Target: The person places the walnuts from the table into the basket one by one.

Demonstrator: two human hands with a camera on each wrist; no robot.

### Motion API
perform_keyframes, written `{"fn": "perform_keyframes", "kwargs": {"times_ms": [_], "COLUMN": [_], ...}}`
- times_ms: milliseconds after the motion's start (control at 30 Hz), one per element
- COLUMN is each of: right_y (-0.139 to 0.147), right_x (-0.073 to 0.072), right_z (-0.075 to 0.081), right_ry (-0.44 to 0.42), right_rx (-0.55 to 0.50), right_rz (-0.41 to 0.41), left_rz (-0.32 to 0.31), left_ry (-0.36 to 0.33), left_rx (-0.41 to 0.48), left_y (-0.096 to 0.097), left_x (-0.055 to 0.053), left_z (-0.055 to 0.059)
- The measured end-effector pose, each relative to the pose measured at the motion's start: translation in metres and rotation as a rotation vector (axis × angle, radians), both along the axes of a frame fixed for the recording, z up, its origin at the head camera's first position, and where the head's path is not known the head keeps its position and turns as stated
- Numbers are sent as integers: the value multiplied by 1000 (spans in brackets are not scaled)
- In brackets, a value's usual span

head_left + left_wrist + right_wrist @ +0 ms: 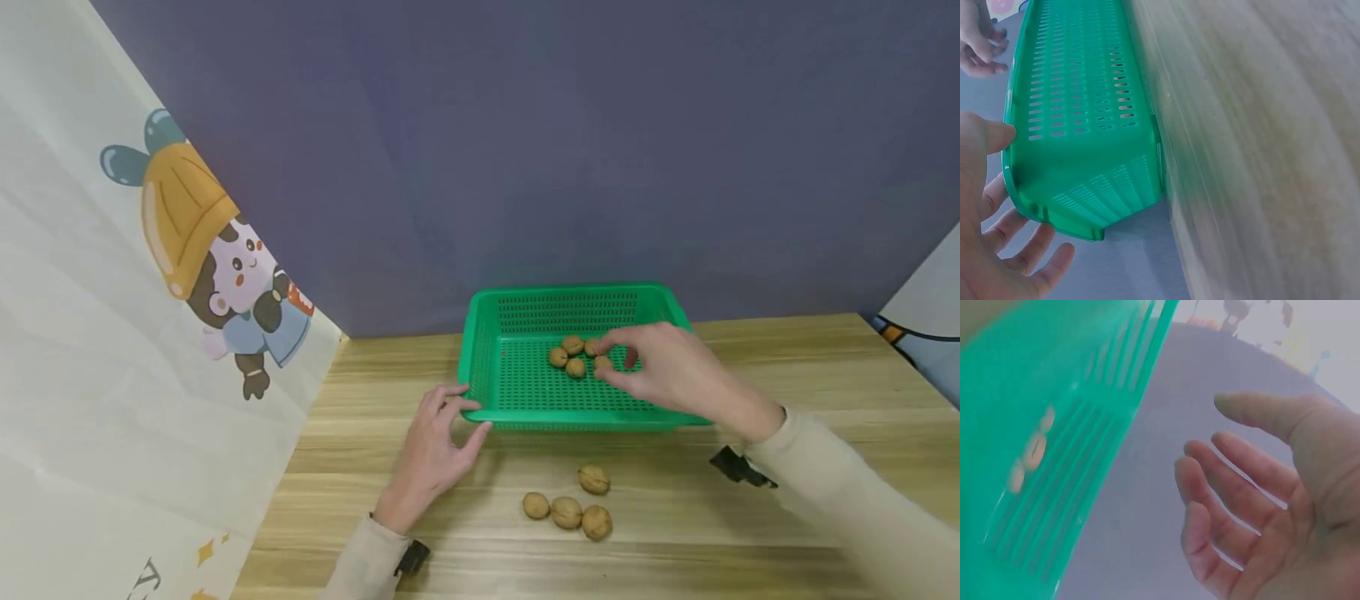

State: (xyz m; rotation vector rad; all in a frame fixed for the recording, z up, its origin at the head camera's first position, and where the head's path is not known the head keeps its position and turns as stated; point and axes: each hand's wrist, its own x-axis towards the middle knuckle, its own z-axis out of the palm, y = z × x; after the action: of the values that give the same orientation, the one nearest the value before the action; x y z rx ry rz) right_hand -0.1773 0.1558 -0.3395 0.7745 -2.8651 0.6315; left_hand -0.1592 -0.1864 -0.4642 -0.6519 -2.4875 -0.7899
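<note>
A green plastic basket (480,367) with slotted walls rests on the wooden table. My left hand (431,454) holds its near left corner, thumb at the front rim and fingertips over the left edge. In the left wrist view the thumb (999,135) touches the rim while the outer fingers spread past the corner. Several walnuts (575,367) lie together on the basket floor. Over the basket's right side, my right hand (671,367) has its fingertips close above the walnuts. The right wrist view shows this hand (1272,512) with thumb and loosely bent fingers apart, nothing between them.
Several more walnuts (566,512) lie on the table (675,533) in front of the basket, between my forearms. A dark blue-grey panel (525,150) rises just behind the basket. At the left stands a white sheet (112,375) with a cartoon figure.
</note>
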Motion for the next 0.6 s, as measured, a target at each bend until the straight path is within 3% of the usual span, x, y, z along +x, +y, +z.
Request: {"fn": "perform_keyframes", "kwargs": {"times_ms": [100, 267, 500, 600], "right_y": [-6, -7, 2, 4], "right_x": [25, 53, 76, 82], "right_z": [-16, -55, -104, -118], "right_ry": [56, -80, -216, -222], "right_rx": [-55, -178, -337, -368], "right_rz": [102, 262, 339, 370], "left_rz": [13, 31, 15, 13], "left_ry": [-10, -13, 1, 6], "left_rx": [-3, -6, 0, 0], "left_y": [1, 2, 3, 2], "left_x": [1, 2, 0, 0], "left_z": [1, 0, -1, -1]}}
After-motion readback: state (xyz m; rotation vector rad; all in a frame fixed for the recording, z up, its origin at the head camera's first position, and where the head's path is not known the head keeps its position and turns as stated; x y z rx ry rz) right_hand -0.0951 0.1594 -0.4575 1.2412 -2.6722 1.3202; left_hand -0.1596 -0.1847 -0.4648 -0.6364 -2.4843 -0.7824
